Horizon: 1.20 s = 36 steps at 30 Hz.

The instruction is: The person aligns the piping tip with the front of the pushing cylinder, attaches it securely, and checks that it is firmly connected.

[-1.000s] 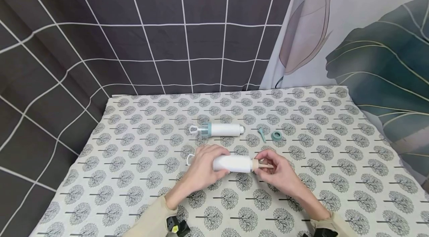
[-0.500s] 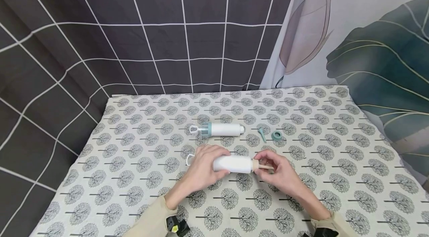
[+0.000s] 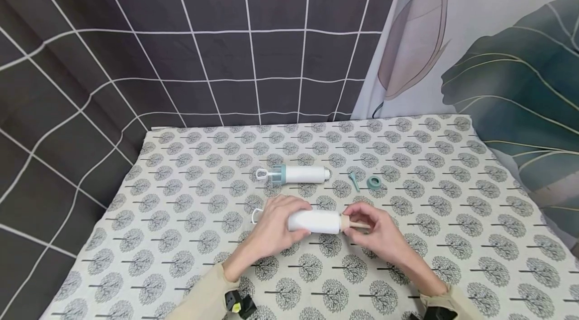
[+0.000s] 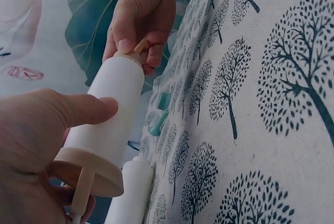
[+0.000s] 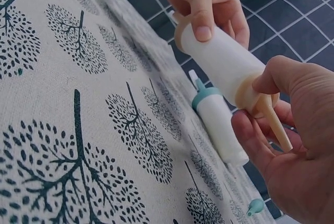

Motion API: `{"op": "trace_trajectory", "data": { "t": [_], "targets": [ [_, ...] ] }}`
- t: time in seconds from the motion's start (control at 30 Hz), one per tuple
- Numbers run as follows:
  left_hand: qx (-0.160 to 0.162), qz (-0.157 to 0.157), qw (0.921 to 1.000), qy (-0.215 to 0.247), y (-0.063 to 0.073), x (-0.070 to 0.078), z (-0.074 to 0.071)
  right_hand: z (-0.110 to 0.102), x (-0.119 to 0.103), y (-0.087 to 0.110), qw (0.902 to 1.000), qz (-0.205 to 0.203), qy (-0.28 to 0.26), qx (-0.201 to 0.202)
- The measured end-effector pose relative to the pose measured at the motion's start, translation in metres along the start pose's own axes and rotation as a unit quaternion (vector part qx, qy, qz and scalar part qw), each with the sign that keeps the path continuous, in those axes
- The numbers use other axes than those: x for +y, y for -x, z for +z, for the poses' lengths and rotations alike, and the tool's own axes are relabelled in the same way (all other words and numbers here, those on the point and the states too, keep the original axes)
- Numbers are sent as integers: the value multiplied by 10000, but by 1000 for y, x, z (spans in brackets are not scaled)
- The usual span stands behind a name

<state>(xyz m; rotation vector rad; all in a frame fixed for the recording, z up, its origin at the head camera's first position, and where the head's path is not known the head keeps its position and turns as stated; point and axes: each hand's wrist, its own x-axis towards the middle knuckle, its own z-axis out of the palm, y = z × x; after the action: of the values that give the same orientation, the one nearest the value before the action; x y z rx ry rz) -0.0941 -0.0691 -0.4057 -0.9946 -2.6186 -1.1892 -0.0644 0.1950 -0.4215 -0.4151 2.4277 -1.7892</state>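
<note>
Head view: both hands are busy on one white plunger tube (image 3: 315,221), right there between them!
Left hand (image 3: 277,222): wrapped round the barrel, thumb along its near side, white loop handle (image 3: 256,215) poking out past the knuckles.
Right hand (image 3: 374,229): thumb and fingers pinching the beige end cap (image 3: 345,222), slim beige spout (image 5: 277,127) jutting out of it.
Teal-collared tube (image 3: 305,175): lying on the tree-print bench (image 3: 181,285), just beyond the left hand.
Teal nozzle (image 3: 355,182): beyond the right hand's fingers, teal ring (image 3: 373,183) just beside it.
</note>
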Motion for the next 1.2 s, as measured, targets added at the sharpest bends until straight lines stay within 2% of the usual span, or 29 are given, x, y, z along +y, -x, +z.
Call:
{"op": "trace_trajectory", "data": {
  "t": [0.37,0.7,1.07,1.2],
  "targets": [
    [-97,-20,9999,-23,-1,1,-1,-1,1,0,9998,-189,23,-21],
    [-220,-120,9997,21,-1,1,-3,-1,2,1,9977,-671,15,-54],
    [-240,23,9997,66,-1,-2,-3,-1,6,0,9926,-1212,27,-120],
    [-270,-12,9996,112,-2,-2,-4,-1,6,-1,9923,-1232,45,-93]
  ]
}}
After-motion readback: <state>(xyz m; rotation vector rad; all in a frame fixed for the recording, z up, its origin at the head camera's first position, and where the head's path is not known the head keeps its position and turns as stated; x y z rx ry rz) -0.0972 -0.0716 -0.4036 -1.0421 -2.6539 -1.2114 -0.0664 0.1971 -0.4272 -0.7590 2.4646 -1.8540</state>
